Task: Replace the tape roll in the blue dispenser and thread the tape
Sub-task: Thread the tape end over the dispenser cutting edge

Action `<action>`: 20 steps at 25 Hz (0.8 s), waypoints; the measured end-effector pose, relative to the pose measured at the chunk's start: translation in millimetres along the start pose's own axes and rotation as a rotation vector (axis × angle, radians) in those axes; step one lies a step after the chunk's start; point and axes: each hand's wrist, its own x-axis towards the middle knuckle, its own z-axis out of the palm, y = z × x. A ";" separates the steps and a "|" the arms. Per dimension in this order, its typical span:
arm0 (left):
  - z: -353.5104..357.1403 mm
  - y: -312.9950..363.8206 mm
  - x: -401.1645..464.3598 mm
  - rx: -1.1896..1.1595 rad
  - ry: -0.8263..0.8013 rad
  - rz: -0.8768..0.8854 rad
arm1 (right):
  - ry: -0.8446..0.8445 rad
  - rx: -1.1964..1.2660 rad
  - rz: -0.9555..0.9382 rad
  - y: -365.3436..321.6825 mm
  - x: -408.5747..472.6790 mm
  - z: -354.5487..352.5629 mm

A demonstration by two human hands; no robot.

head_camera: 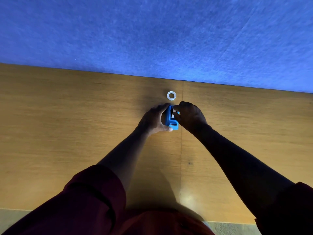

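Landmark: blue dispenser, sitting on the wooden bench about mid-width, short of the far edge. Behind that edge, a blue felt-like wall panel fills the top of the view.

Just beyond the dispenser, toward the panel: a small white ring, lying flat, hole up, apart from the dispenser and both hands. Looks like a tape roll or bare core; cannot tell which. A thin seam in the bench top runs front to back just right of the dispenser.

Obstructions: left hand wraps the dispenser's left side, fingers curled over the far end, thumb at the near end, clamped on the body. Right hand covers the right side and top, fingertips pinched close at the top opening; what they pinch is too small to tell. Dark red sleeves are pushed up both forearms.

Dispenser itself: bright blue plastic, long axis front to back, a pale patch showing in the open middle, a slotted end facing the person. Low light, hands in shadow.
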 end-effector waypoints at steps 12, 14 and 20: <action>0.6 -1.5 0.0 -0.021 -0.020 -0.031 | 0.043 0.006 -0.043 -1.8 4.3 -5.0; 1.7 -2.1 0.6 -0.027 -0.013 -0.029 | 0.036 -0.019 -0.042 -1.5 4.4 -4.8; 2.9 -2.6 0.5 -0.017 -0.025 -0.047 | 0.013 -0.010 -0.040 2.4 1.2 -2.7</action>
